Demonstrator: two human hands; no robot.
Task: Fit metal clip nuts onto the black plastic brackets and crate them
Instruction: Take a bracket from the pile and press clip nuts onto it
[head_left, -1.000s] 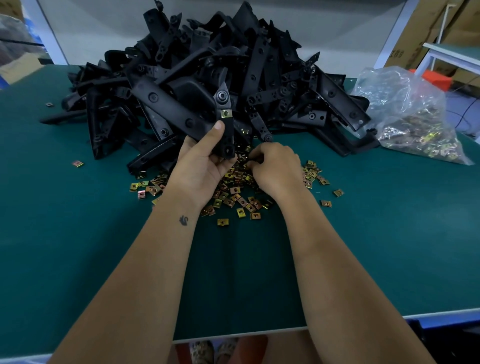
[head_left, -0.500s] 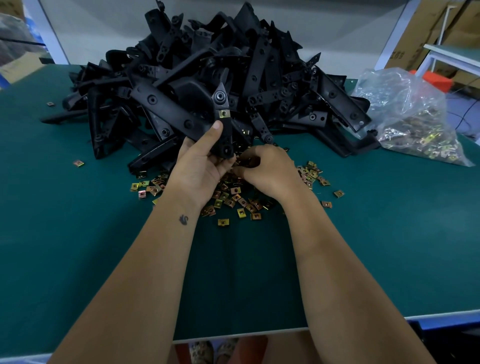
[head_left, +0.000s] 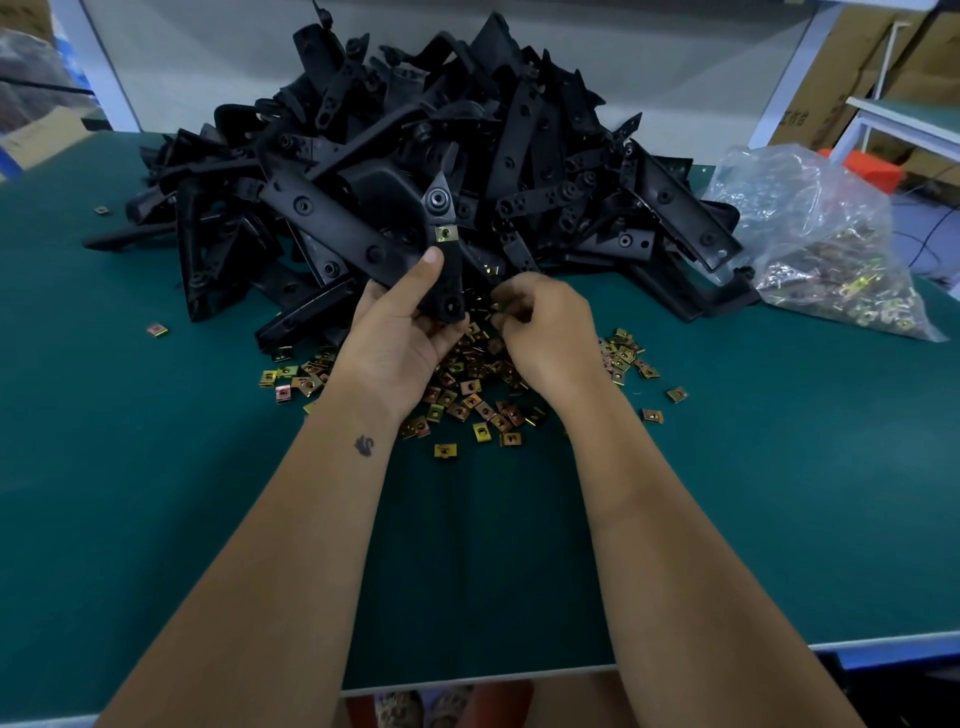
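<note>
left hand grips bracket upright above desk, one clip nut seated; right hand curls over loose nuts, pinch unclear; pick one, mouth toward bracket's edge, push square

Illumination is dim and diffuse, with a cool cast; no single light source is visible. The green table mat shows only soft shadow under the forearms and darkens toward its near-left corner. The heap of black brackets at the mat's far side renders as near-solid black — surface detail is largely lost. The clear plastic bag, on the mat's far-right part, carries pale highlights. Wide-angle distortion bows the mat's edges (strongest at the frame corners). Background beyond the mat is slightly soft.
</note>
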